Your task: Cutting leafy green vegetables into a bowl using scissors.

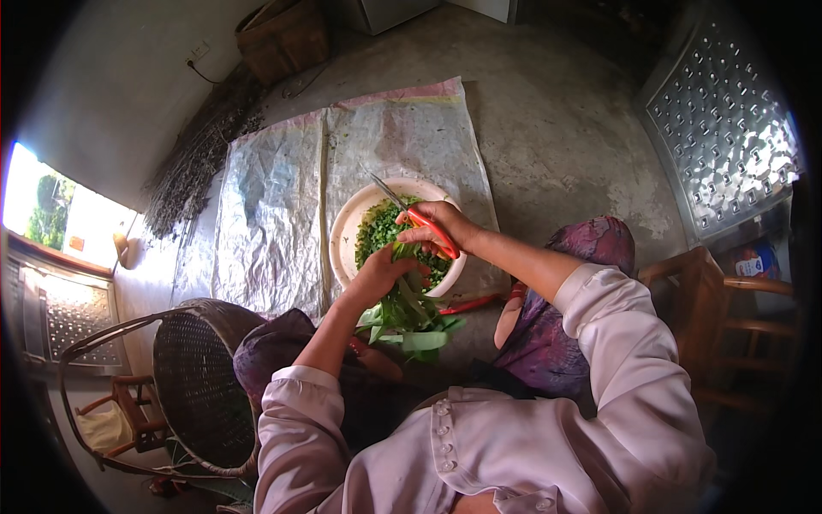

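Observation:
My left hand (384,273) grips a bunch of long green leaves (411,315) over the near side of a pale basin (345,241). The leaf ends hang down toward me past the basin's rim. In my right hand (446,221) is a pair of scissors (433,231) with red handles, its blades pointing up and left, away from the leaves. Whether the blades are fully closed is hard to see. Chopped green leaves (379,225) fill much of the basin. Both hands are close together above it, the fingers of the right near the top of the bunch.
The basin stands on a flattened woven plastic sack (276,212) on the concrete floor (546,128). At my left is a wicker basket (205,385) with a tall handle. Dry brushwood (199,154) leans by the wall. A red-handled tool (472,304) lies near my foot. A wooden chair (693,315) stands right.

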The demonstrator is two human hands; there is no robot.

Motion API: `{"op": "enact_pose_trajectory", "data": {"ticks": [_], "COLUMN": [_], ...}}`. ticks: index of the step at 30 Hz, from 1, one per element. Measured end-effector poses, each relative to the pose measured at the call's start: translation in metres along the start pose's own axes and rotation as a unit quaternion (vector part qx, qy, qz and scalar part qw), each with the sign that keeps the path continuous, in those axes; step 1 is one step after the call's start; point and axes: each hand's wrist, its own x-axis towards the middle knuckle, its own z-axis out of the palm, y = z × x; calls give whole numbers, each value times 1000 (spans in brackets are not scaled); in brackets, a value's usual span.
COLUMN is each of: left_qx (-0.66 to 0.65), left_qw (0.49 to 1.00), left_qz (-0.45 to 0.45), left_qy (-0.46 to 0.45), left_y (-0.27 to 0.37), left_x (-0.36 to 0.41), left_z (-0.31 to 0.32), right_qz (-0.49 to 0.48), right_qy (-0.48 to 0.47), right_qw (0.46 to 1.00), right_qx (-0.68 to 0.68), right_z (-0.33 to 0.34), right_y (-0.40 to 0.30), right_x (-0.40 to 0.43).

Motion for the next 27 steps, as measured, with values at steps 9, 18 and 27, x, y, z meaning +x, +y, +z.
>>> {"op": "enact_pose_trajectory", "data": {"ticks": [9, 18, 27], "left_qx": [157, -131, 99], "left_qw": [983, 985, 988], "left_qz": [46, -56, 14], "left_qy": [87, 96, 119], "left_y": [-18, 10, -24], "left_x": [9, -1, 11], "left_z": [-8, 0, -14], "right_qz": [-29, -9, -22], "right_qy": [0, 29, 54], "right_qw": [989, 986, 981], "right_qx": [142, 166, 186], "right_z": [6, -2, 5], "right_y": [13, 17, 18], "right_x": [4, 3, 7]}}
